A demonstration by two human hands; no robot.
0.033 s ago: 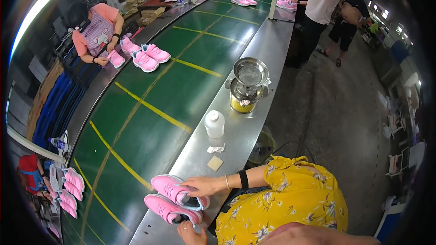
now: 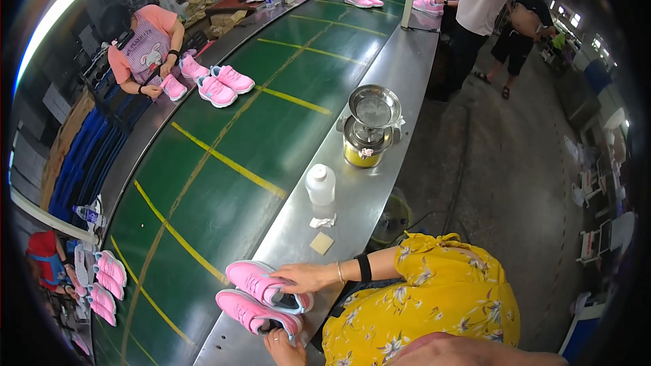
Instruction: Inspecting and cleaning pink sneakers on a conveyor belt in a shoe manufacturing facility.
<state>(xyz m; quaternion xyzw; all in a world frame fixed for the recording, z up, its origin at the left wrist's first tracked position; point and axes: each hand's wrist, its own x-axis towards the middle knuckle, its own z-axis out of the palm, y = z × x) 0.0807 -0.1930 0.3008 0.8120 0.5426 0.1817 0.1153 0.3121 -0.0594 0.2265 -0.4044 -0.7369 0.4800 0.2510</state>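
Note:
Two pink sneakers lie side by side on the metal ledge at the lower middle, toes pointing left. On the farther sneaker [image 2: 248, 276], my right hand [image 2: 302, 276] is laid over the upper by the opening, its fingers curled round the edge. At the heel opening of the nearer sneaker [image 2: 243, 308] is my left hand [image 2: 281, 347], fingertips bent against the collar. Part of the left hand is cut off by the lower edge of the picture. A beige square pad [image 2: 321, 243] and a crumpled white scrap [image 2: 323, 221] sit just beyond my right hand.
A white bottle [image 2: 320, 186] and a metal pot with a dish on top [image 2: 369, 132] stand along the ledge [image 2: 288, 230]. Left of it runs a green conveyor [image 2: 224, 210] with yellow lines. Across it a person [image 2: 146, 51] handles pink sneakers [image 2: 224, 86]. Other people stand at the far right.
My left hand's fingers have shifted very slightly at the nearer sneaker's heel. The right hand and both sneakers stay in place.

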